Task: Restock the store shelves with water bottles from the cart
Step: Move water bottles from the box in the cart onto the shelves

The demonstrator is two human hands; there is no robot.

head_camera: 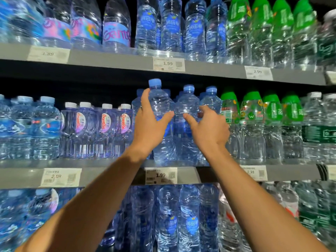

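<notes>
My left hand (148, 124) grips a clear water bottle (161, 106) with a blue cap and blue label, standing at the front of the middle shelf (112, 176). The fingers wrap its left side and the thumb crosses its front. My right hand (207, 127) is beside it, fingers loosely bent toward the neighbouring blue-capped bottle (187, 104); the thumb points left and holds nothing. More bottles of the same kind stand behind and to the right.
Purple-labelled bottles (105, 124) fill the shelf to the left, green-capped bottles (252, 120) to the right. The upper shelf (127, 60) and the lower row (181, 219) are packed with water bottles. Price tags (161, 175) line the shelf edges. No cart is visible.
</notes>
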